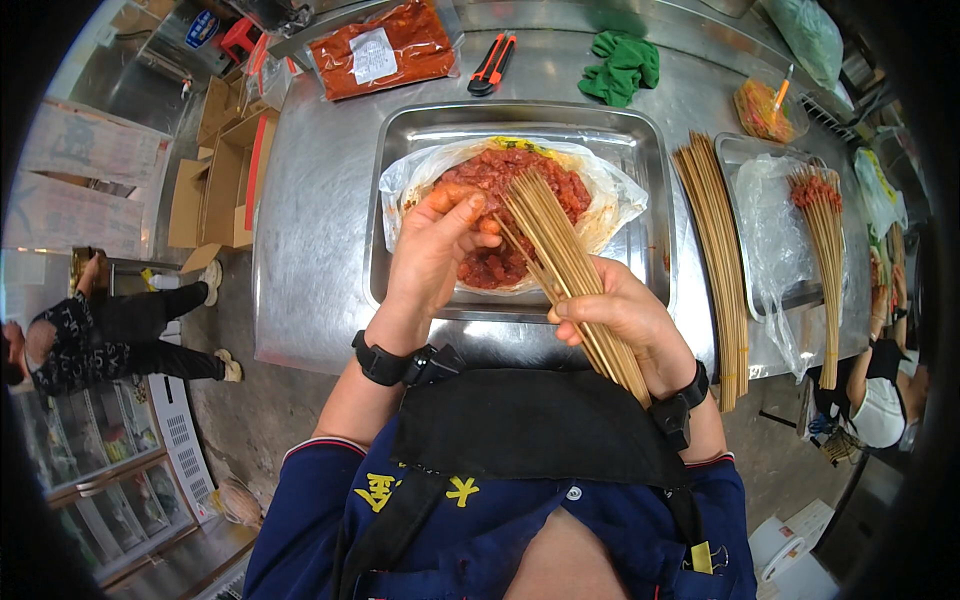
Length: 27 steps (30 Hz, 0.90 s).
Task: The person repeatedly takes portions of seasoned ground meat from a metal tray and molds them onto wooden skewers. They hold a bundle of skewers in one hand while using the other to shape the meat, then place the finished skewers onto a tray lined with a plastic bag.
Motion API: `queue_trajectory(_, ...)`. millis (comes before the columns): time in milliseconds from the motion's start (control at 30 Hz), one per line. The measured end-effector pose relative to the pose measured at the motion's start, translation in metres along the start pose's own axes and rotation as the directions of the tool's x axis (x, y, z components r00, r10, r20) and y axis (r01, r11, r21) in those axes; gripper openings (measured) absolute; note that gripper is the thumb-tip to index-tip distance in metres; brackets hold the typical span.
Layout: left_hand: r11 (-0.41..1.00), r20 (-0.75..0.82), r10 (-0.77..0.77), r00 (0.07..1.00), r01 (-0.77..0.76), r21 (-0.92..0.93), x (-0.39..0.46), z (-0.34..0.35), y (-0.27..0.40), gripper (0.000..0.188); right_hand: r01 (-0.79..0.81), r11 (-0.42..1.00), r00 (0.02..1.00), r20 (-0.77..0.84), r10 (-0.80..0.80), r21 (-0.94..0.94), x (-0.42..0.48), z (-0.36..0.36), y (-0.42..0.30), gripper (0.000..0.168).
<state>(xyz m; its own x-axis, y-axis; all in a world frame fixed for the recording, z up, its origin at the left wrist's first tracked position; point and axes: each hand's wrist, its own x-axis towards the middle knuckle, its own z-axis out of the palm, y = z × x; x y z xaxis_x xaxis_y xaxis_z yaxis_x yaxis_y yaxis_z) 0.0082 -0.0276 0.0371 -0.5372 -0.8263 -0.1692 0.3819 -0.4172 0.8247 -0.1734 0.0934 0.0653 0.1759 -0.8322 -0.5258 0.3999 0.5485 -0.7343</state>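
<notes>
A thick bundle of bamboo skewers [574, 274] lies in the grip of my right hand [626, 319], slanting over the steel tray [520, 109]. My left hand [442, 240] is at the left of the bundle's upper end, fingertips smeared red and bent together by one skewer's tip; whether a small meat piece is pinched there cannot be told. Beneath both, red marinated meat pieces [480, 169] fill an opened clear plastic bag [615, 199] in the tray. More bare skewers [712, 262] lie right of the tray. Farther right, skewers with meat on their tips [817, 199] rest on a smaller tray [731, 161].
Along the steel table's back are a sealed bag of red sauce [420, 45], a utility knife [493, 64], a green cloth [621, 67] and a plastic container [765, 112]. Cardboard boxes [229, 180] stand left. One person [112, 337] is at far left, another [881, 405] at far right.
</notes>
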Motion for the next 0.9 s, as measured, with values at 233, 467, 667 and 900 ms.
queue_trajectory(233,0.966,0.036,-0.241,0.97,0.244,-0.084,-0.004,0.005,0.004,0.022,0.008,1.0,1.0,0.003,-0.008,-0.027,0.0,-0.002,0.0,0.034)
queue_trajectory(467,0.939,0.092,-0.321,0.943,0.304,0.16,-0.009,0.006,-0.004,0.024,0.045,0.996,0.999,-0.015,-0.046,-0.078,0.001,-0.003,0.002,0.035)
queue_trajectory(667,0.919,0.023,-0.317,0.948,0.301,0.254,-0.004,-0.006,-0.023,0.021,0.206,0.975,0.977,-0.03,-0.209,-0.08,-0.003,-0.012,0.004,0.035)
queue_trajectory(900,0.869,-0.141,-0.038,0.989,0.102,0.485,0.001,-0.012,-0.02,0.015,0.164,0.983,0.986,0.006,-0.165,0.078,-0.005,-0.012,0.0,0.037)
